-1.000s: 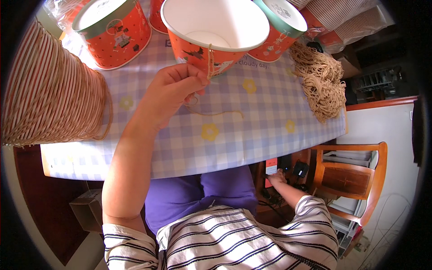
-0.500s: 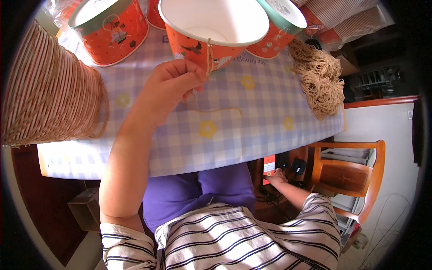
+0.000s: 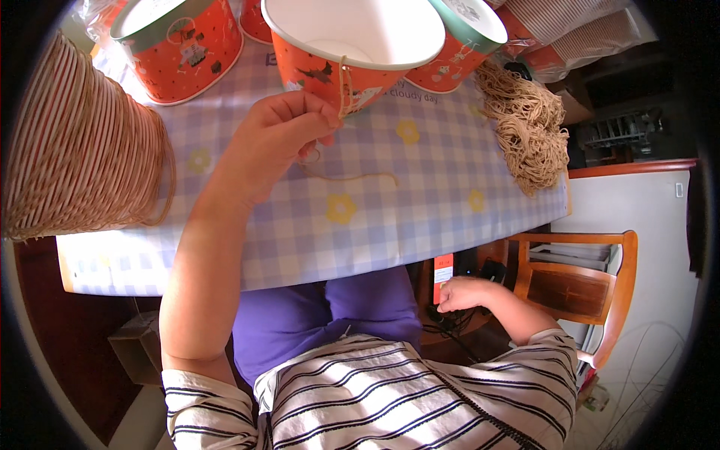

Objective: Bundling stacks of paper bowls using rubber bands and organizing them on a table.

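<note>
My left hand point(image 3: 292, 139) pinches a tan string point(image 3: 344, 86) that loops over the rim of an orange paper bucket point(image 3: 330, 75), white inside, at the far middle of the table. The string's loose tail trails across the cloth below that hand. Off the table's right side, my right hand point(image 3: 463, 293) is closed with its fingers curled, and I see nothing in it. It is right by a phone point(image 3: 443, 271) with a lit orange and white screen, lying on a brown seat.
The table wears a checked purple and white cloth point(image 3: 300, 259). At left stands a large cone wound with tan string point(image 3: 82, 157). More orange buckets point(image 3: 184, 60) stand at the back. A tangled string heap point(image 3: 529, 135) lies right. A wooden chair point(image 3: 574, 289) stands beside the table.
My right hand has drawn back from the phone's screen toward me, and its fingers have curled in. My left hand keeps its pinch on the string. The whole view has shifted slightly.
</note>
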Tool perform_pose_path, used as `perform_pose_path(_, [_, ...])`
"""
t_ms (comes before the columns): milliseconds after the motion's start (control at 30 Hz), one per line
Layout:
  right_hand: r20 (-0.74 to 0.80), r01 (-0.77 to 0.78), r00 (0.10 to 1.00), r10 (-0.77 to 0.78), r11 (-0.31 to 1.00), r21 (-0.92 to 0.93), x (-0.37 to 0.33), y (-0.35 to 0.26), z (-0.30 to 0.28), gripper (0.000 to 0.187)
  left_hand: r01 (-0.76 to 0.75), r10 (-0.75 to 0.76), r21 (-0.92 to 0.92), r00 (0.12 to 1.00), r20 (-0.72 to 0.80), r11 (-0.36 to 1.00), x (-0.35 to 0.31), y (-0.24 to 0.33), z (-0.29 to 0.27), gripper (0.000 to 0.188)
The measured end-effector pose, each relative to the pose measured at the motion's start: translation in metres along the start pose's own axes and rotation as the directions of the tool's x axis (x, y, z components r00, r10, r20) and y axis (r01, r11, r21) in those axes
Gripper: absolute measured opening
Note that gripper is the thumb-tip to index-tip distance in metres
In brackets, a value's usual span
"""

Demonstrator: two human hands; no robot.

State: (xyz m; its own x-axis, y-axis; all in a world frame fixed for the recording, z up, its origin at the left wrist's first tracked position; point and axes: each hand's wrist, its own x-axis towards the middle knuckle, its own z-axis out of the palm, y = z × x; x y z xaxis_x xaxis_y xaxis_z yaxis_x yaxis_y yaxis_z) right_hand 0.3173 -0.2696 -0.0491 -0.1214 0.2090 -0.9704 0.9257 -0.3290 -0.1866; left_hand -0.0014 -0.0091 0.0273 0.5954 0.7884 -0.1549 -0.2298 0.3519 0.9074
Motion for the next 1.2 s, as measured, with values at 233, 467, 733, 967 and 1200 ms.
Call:
perform_pose_path(233, [-0.187,0.393,0.905,-0.383,0.919,0.024,-0.107,-0.098,-0.097,0.016,-0.001,0.002,0.03,0.999,-0.049,1.0,-0.003,-0.003,0.0,0.008])
perform_pose_path(467, [-0.586,0.566,0.603,-0.542,0.808,-0.164,-0.107,-0.13,-0.134,0.01,-0.006,0.008,0.041,0.998,-0.054,0.999,0.0,-0.006,-0.003,0.009])
perform_pose_path(733, [-0.698,0.765,0.501,-0.512,0.639,0.082,-0.064,-0.158,-0.152,0.019,-0.01,0.016,0.041,0.991,-0.134,0.999,0.002,-0.009,0.001,0.01])
perform_pose_path(967, [-0.757,0.863,0.389,-0.526,0.495,0.099,-0.046,-0.176,-0.163,0.02,-0.008,0.013,0.059,0.995,-0.099,0.998,0.003,-0.007,-0.001,0.01])
perform_pose_path(1200, [-0.715,0.884,0.425,-0.555,0.423,0.197,-0.039,-0.18,-0.166,0.017,0.022,-0.018,0.046,0.995,-0.101,0.999,0.002,-0.008,-0.001,0.011])
